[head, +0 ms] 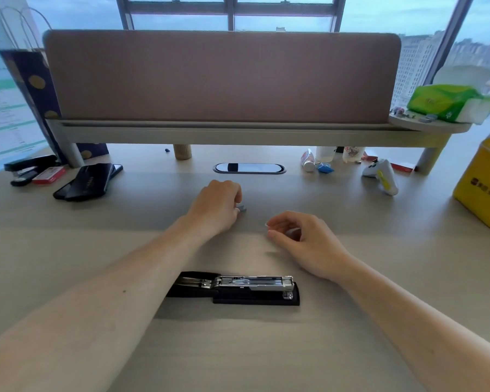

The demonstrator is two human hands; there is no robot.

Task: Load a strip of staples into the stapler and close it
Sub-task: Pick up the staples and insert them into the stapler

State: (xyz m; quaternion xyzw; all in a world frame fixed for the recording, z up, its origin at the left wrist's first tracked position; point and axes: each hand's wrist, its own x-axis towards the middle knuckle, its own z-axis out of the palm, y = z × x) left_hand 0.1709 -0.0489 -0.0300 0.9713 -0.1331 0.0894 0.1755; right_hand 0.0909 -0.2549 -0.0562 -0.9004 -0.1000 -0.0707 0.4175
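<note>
A black stapler (238, 288) lies flat on the pale wooden counter (266, 349), near the person and between the two bare forearms, its top swung back to the left so the metal staple channel faces up and points right. Beyond it, well apart from the stapler, both hands rest on the counter. The left hand (217, 206) is curled with its knuckles up, and its fingers (236, 208) are bunched at a small grey strip of staples (242, 208) that shows just at their tips; the fingertips touch or pinch the strip, but the curl of the hand hides whether it is lifted from the surface. The right hand (303, 239) lies just to the right of and nearer than the strip, apart from it, with thumb and forefinger (269, 224) curved toward each other and a small gap between them, holding nothing that can be made out. The strip thus sits between the two hands, against the left one, and farther from the person than the open stapler. At the far left of the counter lie a second black stapler (29, 166), a red box (49, 175) and a dark phone (89, 181). To the right stand a white game controller (381, 175) and a yellow container (483, 183), and a green tissue pack (450, 104) sits on the raised shelf (238, 131).
</note>
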